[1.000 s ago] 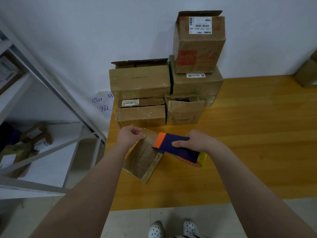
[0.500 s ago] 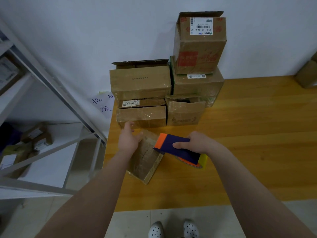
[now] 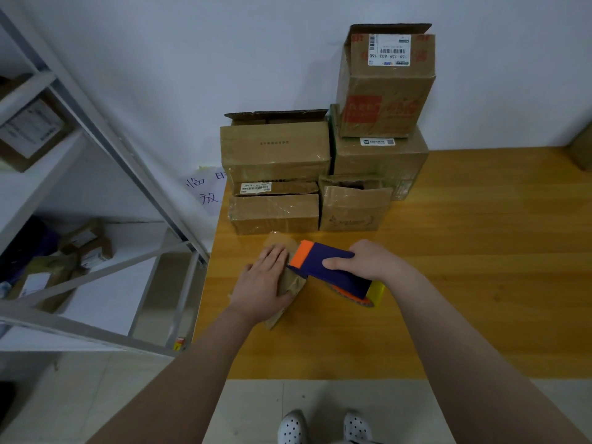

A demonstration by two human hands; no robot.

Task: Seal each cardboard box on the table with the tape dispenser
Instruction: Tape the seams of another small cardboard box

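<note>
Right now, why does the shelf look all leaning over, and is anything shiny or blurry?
Head view: the wide-angle lens tilts the metal shelf near the edge; a soft sheen lies across the wooden table; the tape dispenser looks sharp, not blurry.

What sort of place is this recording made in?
Likely a small parcel packing or storage room: worn brown cardboard boxes with shipping labels are stacked on the wooden table against a white wall, a grey metal shelving rack holds more parcels, and the right hand grips a blue-and-orange tape dispenser.
</note>
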